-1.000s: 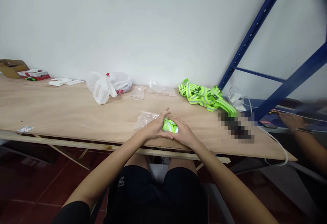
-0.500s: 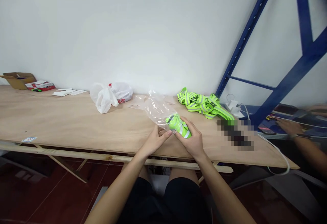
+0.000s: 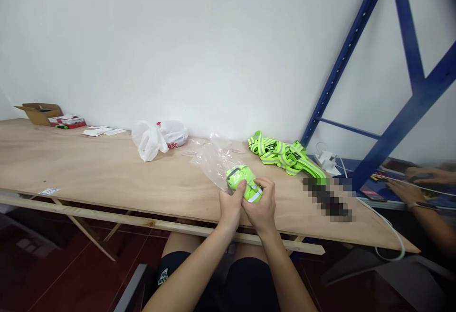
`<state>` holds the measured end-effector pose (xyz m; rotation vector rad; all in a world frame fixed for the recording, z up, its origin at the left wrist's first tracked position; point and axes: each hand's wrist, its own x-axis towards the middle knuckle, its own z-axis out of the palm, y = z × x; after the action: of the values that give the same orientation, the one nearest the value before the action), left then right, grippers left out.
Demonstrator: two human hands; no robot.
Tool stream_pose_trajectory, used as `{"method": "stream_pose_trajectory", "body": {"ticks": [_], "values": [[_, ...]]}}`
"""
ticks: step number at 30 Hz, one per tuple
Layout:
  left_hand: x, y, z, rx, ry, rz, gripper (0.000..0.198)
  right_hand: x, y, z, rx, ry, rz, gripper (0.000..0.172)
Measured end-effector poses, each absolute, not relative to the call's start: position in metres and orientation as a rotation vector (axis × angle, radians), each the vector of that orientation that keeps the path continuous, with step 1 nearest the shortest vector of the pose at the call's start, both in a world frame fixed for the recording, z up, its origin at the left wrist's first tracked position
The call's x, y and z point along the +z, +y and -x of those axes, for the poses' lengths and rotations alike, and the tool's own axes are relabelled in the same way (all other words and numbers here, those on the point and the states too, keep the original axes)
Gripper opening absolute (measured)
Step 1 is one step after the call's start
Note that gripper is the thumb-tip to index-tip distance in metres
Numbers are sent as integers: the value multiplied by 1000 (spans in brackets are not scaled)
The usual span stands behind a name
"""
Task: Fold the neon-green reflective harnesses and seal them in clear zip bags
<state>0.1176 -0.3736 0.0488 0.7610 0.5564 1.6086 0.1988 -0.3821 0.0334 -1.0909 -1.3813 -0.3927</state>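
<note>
Over the pale wooden table [image 3: 107,169], left hand [image 3: 231,205] and right hand [image 3: 261,206] have both got a clear floppy plastic bag [image 3: 212,162] gripped, rolled neon-green reflective strap [image 3: 239,175] inside.

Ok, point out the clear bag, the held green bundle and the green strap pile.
Clear bag [image 3: 214,164], head view: loose film.
Green bundle [image 3: 246,176], head view: upper face.
Green strap pile [image 3: 281,150], head view: near its middle.

Red “发” [image 3: 174,145] on bag [image 3: 176,131] (shorts [image 3: 178,260] lettering unclear)
</note>
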Motion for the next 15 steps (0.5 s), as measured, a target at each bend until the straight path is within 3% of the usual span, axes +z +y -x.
{"method": "stream_pose_trajectory", "body": {"ticks": [4, 10, 15], "values": [[45, -379, -121, 1611, 589, -711, 44, 33, -381, -189, -316, -1310, 1084, 42], [42, -379, -115, 1570, 593, -679, 46, 28, -383, -184, -311, -1473, 1050, 14], [33, -382, -112, 1546, 467, -596, 53, 27, -388, -200, -268, -1844, 937, 49]]}}
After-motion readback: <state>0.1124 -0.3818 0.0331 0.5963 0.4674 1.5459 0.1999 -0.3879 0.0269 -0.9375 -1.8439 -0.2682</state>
